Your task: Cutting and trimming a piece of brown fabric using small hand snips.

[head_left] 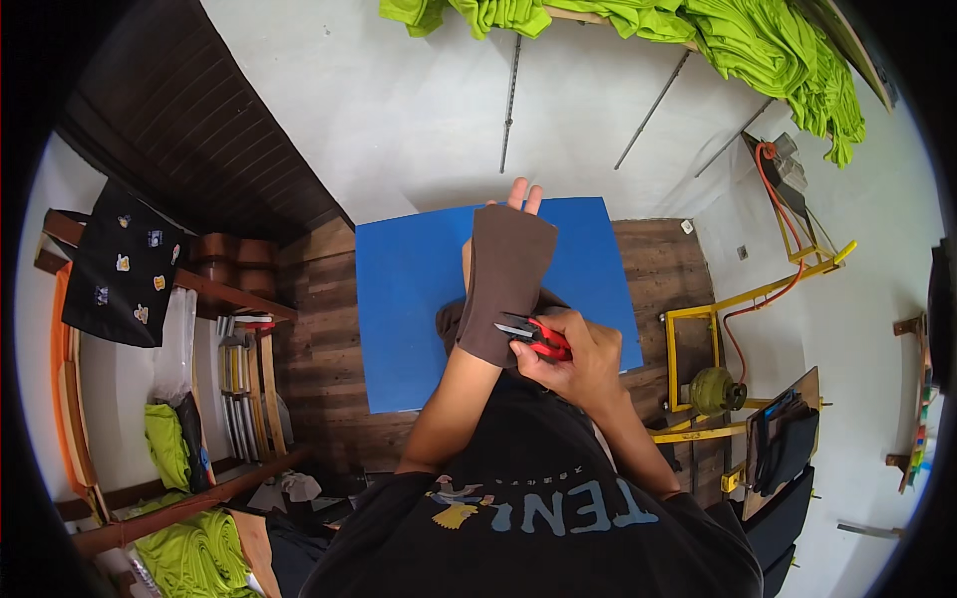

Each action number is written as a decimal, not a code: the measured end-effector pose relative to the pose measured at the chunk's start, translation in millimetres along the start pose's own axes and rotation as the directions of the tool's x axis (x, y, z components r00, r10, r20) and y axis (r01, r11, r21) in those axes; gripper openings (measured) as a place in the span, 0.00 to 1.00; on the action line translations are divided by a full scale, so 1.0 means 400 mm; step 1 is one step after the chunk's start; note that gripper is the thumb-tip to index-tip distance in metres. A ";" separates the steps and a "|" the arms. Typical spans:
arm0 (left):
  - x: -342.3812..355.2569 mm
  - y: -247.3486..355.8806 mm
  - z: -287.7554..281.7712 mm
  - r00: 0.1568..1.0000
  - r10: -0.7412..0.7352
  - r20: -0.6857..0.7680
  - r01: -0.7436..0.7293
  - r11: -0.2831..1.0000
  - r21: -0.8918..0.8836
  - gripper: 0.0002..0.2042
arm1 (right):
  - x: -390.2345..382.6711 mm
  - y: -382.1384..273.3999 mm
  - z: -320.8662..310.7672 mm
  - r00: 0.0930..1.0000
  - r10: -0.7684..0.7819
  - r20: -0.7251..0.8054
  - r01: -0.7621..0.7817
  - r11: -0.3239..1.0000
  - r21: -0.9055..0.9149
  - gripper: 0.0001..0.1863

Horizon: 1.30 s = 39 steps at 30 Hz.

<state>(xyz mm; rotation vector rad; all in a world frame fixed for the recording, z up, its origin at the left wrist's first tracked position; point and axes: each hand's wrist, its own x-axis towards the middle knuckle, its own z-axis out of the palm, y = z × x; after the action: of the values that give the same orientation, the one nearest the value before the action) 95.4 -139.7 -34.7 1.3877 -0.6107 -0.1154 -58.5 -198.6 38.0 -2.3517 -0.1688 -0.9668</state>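
Observation:
A piece of brown fabric [510,269] covers my left hand [524,195] and wrist, like a short sleeve. Two fingertips stick out straight and apart past its far end; the thumb and palm are mostly hidden. My right hand [586,361] is closed round red-handled thread snips [550,341]. Their metal blades point left and lie against or just over the fabric near its lower edge. Both hands are above a blue table [409,319]. More dark brown fabric [449,317] shows behind the left wrist.
Green garments [748,45] hang along the far wall. To the right stand a yellow metal frame [688,317] with an orange hose and a green gas cylinder [716,392]. At left are a black printed cloth [125,264] and shelving with stacked frames [239,399].

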 end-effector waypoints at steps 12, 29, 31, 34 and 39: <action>-0.011 0.006 0.003 1.000 0.019 -0.005 -0.020 0.994 -0.104 0.15 | -0.007 -0.001 0.006 1.000 0.013 -0.006 -0.013 0.999 0.035 0.20; -0.009 0.040 0.001 0.999 -0.034 0.000 0.034 0.996 -0.077 0.15 | -0.003 -0.012 -0.003 0.999 -0.011 0.043 0.009 0.999 0.043 0.18; -0.010 0.039 0.002 0.999 -0.035 0.004 0.035 0.994 -0.101 0.15 | -0.003 -0.012 -0.002 0.999 -0.008 0.044 0.006 0.999 0.038 0.18; -0.008 0.035 0.005 1.000 -0.007 -0.024 0.003 0.989 -0.150 0.14 | -0.003 -0.014 0.001 0.999 0.000 0.047 -0.002 0.999 0.038 0.17; -0.009 0.046 0.002 0.995 -0.102 -0.012 0.042 0.506 -0.862 0.12 | 0.000 -0.018 0.002 0.999 0.006 0.045 -0.008 0.998 0.056 0.17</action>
<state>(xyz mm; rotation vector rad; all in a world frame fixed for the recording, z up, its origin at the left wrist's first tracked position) 87.0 -135.2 -18.6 0.4061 -0.3379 -0.3939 -60.3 -192.4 40.9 -2.3220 -0.2031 -0.8945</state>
